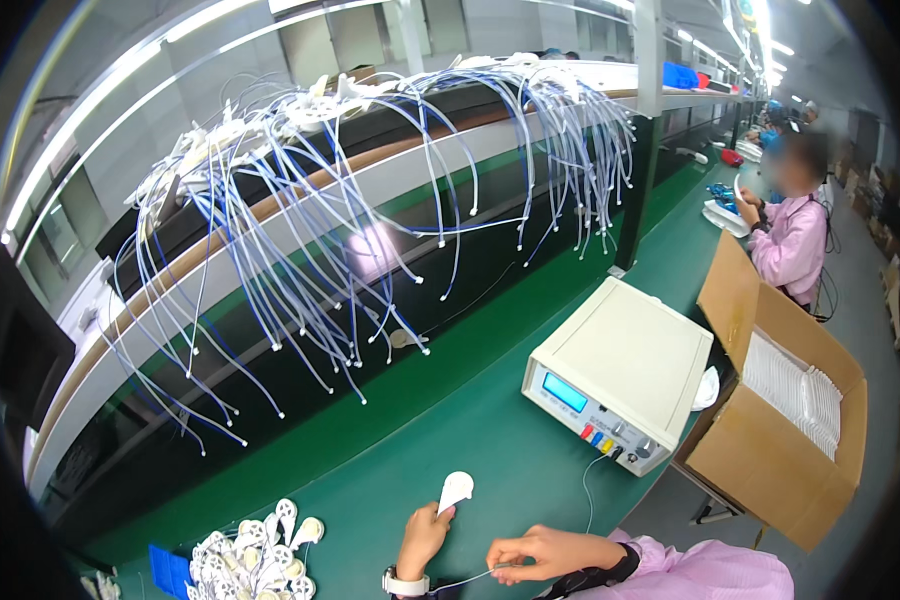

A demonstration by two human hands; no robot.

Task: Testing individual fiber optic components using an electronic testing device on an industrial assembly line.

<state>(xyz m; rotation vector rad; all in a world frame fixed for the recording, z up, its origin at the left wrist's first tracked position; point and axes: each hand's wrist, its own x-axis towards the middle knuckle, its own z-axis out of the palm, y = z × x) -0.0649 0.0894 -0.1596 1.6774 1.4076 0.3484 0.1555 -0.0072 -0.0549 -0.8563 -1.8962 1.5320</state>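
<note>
My left hand is closed around the narrow end of a white teardrop-shaped plastic part, its round end facing up and away. To its right, my right hand pinches a thin pale cable between thumb and fingertips. The cable runs left toward my left wrist; where it ends is hidden. Beyond my right hand stands a beige bench instrument with a lit blue display and coloured sockets. From its front a thin grey lead drops behind my right hand.
A pile of similar white parts lies at lower left beside a blue bin. Bundles of white and blue cables hang off the shelf above the green bench. At right stands an open carton; a co-worker in pink sits beyond.
</note>
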